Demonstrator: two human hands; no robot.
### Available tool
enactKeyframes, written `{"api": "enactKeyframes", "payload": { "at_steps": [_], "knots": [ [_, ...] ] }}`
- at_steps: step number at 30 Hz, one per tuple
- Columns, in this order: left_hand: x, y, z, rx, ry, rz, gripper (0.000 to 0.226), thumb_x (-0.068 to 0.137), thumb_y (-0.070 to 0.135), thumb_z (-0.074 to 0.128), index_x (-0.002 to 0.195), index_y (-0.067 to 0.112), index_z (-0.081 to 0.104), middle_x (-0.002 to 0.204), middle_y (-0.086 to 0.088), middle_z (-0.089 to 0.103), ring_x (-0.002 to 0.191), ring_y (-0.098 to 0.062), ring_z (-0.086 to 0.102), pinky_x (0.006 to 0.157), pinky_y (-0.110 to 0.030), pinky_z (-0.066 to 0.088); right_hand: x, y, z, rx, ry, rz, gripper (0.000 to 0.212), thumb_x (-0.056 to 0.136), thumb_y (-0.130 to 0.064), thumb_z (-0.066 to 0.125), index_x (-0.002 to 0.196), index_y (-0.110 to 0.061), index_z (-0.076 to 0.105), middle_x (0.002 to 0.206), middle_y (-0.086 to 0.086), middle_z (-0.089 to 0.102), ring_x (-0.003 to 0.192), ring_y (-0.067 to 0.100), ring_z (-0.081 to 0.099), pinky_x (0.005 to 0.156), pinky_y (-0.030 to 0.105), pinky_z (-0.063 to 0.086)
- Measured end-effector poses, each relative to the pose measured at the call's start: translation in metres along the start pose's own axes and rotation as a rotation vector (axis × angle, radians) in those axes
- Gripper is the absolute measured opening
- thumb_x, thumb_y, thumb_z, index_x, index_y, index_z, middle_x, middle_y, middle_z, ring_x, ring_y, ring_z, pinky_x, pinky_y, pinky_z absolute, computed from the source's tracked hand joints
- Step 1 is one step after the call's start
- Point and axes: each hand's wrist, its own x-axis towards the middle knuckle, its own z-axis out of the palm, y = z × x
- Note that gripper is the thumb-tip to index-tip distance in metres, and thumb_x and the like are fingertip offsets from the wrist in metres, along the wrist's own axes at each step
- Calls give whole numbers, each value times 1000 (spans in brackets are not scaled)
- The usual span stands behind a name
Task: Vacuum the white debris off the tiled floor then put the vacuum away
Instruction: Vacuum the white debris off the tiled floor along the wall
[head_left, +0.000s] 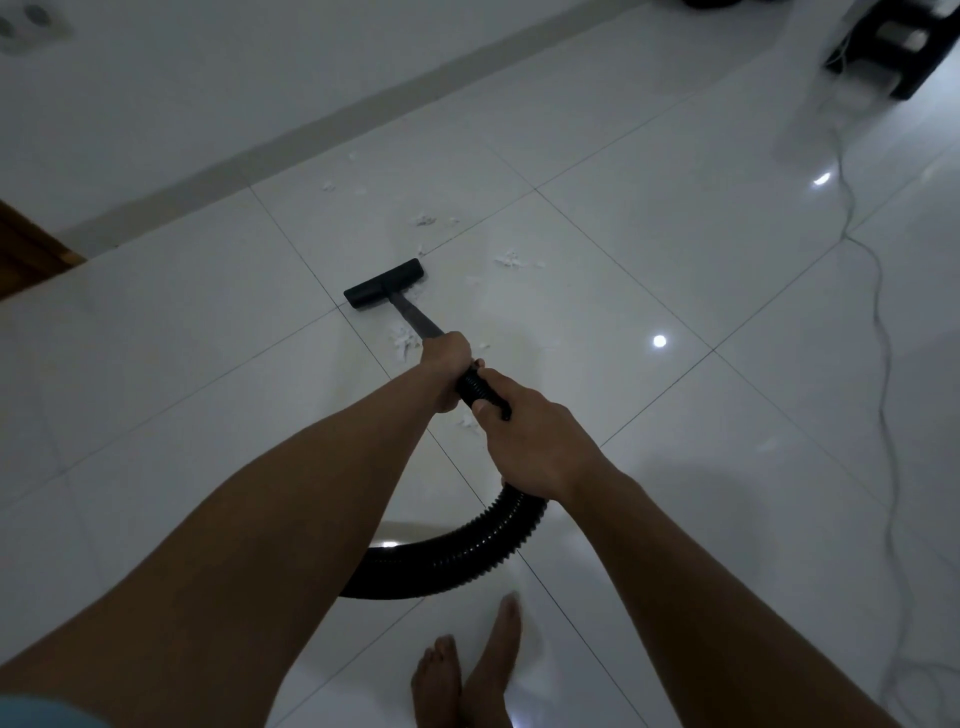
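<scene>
A black vacuum nozzle (384, 283) lies flat on the white tiled floor (623, 312), on a dark wand (415, 317). My left hand (447, 364) grips the wand's upper end. Just behind it my right hand (530, 441) grips the ribbed black hose (467, 551), which curves down and left under my arms. White debris (514, 260) lies in scattered clumps beyond and right of the nozzle, more debris (405, 340) beside the wand, and some under my hands.
A grey baseboard (311, 135) and white wall run along the far left. A thin white cord (878, 291) snakes down the right side from a dark stand (898, 47) at top right. My bare feet (467, 670) stand at the bottom. A wooden edge (31, 249) sits far left.
</scene>
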Motion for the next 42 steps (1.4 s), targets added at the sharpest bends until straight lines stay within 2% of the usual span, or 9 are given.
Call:
{"api": "enactKeyframes", "payload": {
  "at_steps": [3,5,7,10,14,18,28,35,42],
  "knots": [
    [-7,-6,1,3,-12,8,41,101,10,36,142,7,37,80,-5,50,57,-11,50,52,-23,47,-8,5,2,17,4,1,51,105,-40,34,155,-45,27,128,6,64,98,22,64,86,35,51],
    [-13,-10,2,6,-11,8,43,101,10,36,144,7,35,79,-6,50,56,-11,50,48,-23,47,-15,7,1,22,5,8,51,105,-40,34,155,-46,27,128,6,63,97,21,64,85,34,51],
    [-16,-14,4,8,-6,9,49,100,9,36,149,9,30,78,-6,50,54,-11,50,44,-22,47,-22,9,0,25,0,19,51,105,-41,35,155,-47,25,130,6,62,102,23,64,89,36,52],
    [-21,-20,8,-4,-14,6,52,100,9,36,151,10,28,74,-6,50,54,-12,49,47,-25,46,-30,13,-3,21,-6,20,52,105,-41,35,155,-47,24,130,6,62,103,24,65,92,39,53],
    [-32,-32,20,-11,3,15,53,101,9,36,153,11,25,71,-6,49,53,-11,49,47,-24,46,-42,26,-9,17,-5,10,52,106,-41,35,156,-47,24,130,4,61,96,19,64,84,34,51],
    [-39,-49,31,-11,13,-1,52,101,11,37,153,11,28,77,-5,50,52,-10,49,40,-19,45,-57,42,-15,21,-15,6,51,105,-41,35,155,-48,24,120,3,64,87,15,64,79,32,52],
    [-62,-77,50,-39,-3,-18,51,100,11,37,151,10,29,75,-6,50,55,-12,49,49,-25,46,-86,66,-28,-19,-37,-11,51,107,-39,36,156,-44,25,131,3,61,104,21,63,88,34,49],
    [-73,-95,55,-57,21,-19,55,100,10,37,154,11,26,74,-6,49,53,-11,49,42,-20,44,-103,78,-30,-40,-50,-25,50,108,-36,34,156,-43,24,119,2,64,93,19,63,80,32,49],
    [-88,-116,58,-54,22,0,55,100,10,36,154,14,26,80,-6,51,54,-11,50,39,-17,45,-128,89,-23,-29,-33,-11,51,107,-38,34,156,-46,24,119,2,64,95,19,64,86,36,52]
  ]
}}
